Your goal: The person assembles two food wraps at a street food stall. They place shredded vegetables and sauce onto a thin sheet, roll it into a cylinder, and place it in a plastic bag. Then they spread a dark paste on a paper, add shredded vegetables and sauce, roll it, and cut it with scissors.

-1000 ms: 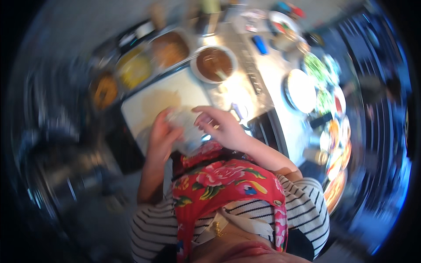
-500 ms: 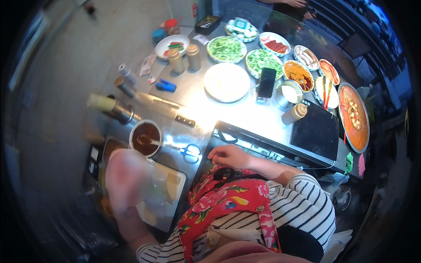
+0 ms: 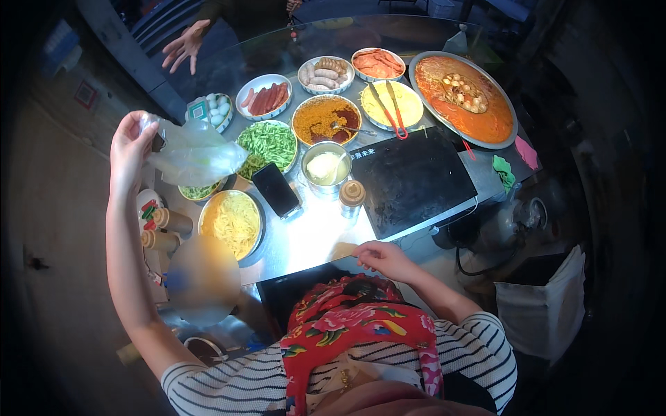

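Note:
My left hand (image 3: pixel 132 149) is raised at the far left, its fingers closed on the top of a translucent plastic bag (image 3: pixel 201 154). The bag spreads out to the right, in front of a bowl of cut green vegetables (image 3: pixel 267 144); what it contains I cannot make out. Across the counter, another person's hand (image 3: pixel 186 47) reaches out with spread fingers, apart from the bag. My right hand (image 3: pixel 383 259) hovers by the counter's near edge, fingers loosely half curled, with nothing visible in it. Nearest to it stands a tan-capped squeeze bottle (image 3: pixel 352 198).
A phone (image 3: pixel 276 190) stands beside a bowl of yellow shreds (image 3: pixel 232 222). Behind are a bowl of orange-brown sauce (image 3: pixel 316 121) and a plate of sausages (image 3: pixel 323 74). A black flat cooktop (image 3: pixel 413 182) and large red-orange pan (image 3: pixel 479 114) fill the right. A blurred round shape (image 3: pixel 205 277) hangs low left.
My view has turned right. My left hand has risen from above the cutting board to the far left, carrying the bag outward. The other person's hand now reaches over the counter.

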A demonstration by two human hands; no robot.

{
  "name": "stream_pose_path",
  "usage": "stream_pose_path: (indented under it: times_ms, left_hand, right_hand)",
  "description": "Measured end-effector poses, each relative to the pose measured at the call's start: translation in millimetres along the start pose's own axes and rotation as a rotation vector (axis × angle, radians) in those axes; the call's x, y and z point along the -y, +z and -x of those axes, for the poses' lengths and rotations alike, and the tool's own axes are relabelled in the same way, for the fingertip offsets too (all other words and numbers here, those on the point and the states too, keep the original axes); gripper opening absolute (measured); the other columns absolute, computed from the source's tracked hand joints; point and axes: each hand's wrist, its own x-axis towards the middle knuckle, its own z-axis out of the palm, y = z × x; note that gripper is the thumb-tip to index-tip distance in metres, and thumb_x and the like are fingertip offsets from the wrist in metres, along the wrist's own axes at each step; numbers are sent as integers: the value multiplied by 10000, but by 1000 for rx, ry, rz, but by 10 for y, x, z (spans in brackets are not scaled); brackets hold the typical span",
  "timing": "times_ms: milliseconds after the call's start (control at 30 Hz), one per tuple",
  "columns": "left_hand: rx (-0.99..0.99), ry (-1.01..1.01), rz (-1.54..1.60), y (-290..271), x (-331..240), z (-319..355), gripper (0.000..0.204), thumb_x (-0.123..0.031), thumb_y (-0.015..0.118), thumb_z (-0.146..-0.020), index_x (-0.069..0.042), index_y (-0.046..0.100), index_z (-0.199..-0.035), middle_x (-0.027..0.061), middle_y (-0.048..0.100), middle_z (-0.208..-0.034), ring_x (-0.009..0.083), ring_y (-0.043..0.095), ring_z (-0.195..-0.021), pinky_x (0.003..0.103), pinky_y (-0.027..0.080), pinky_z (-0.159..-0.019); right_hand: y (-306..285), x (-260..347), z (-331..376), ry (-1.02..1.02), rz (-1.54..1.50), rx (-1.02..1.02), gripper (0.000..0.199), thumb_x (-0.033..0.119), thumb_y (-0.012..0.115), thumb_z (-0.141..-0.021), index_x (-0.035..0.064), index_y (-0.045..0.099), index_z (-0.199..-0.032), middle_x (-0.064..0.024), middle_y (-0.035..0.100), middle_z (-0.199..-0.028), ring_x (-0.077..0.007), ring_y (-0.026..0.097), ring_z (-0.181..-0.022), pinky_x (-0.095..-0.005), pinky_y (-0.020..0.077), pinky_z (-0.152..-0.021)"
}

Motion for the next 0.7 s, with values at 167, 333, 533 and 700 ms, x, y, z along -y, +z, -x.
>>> stream_pose_path:
  times_ms: [167, 333, 533, 700]
  left_hand:
    - [52, 62, 62, 387, 511, -1550, 138, -95, 706, -905, -71, 607, -999, -65, 529, -723, 10, 405, -568, 183, 304, -508]
    - [-117, 146, -52, 774, 1004, -2523, 135, -118, 749, -849, -69, 647, -923, -15, 593, -718, 82, 526, -552, 231, 410, -501]
    - [-242, -100, -72, 1070, 1340, -2784, 140, -189, 718, -876, -72, 646, -906, 33, 610, -681, 153, 567, -526, 322, 456, -412]
    - [-292, -174, -51, 1306, 1588, -2749, 119, -228, 690, -903, -119, 646, -922, 47, 600, -668, 200, 591, -566, 402, 508, -476]
  right_hand:
    - [-69, -354, 711, 22, -317, -404, 191, 105, 555, -1002, 30, 649, -1151, -25, 657, -909, -85, 603, -807, -228, 502, -736]
    - [269, -610, 1114, 152, -397, -606, 198, 108, 532, -1017, 46, 640, -1171, -19, 667, -921, -76, 595, -795, -212, 492, -720]
    - [633, -733, 1092, 185, -414, -608, 202, 38, 552, -995, -6, 629, -1176, -57, 680, -955, -113, 648, -912, -238, 514, -840]
    - [807, -787, 1144, 234, -415, -626, 209, 56, 570, -991, -6, 631, -1181, -53, 685, -952, -117, 660, -921, -246, 520, -854]
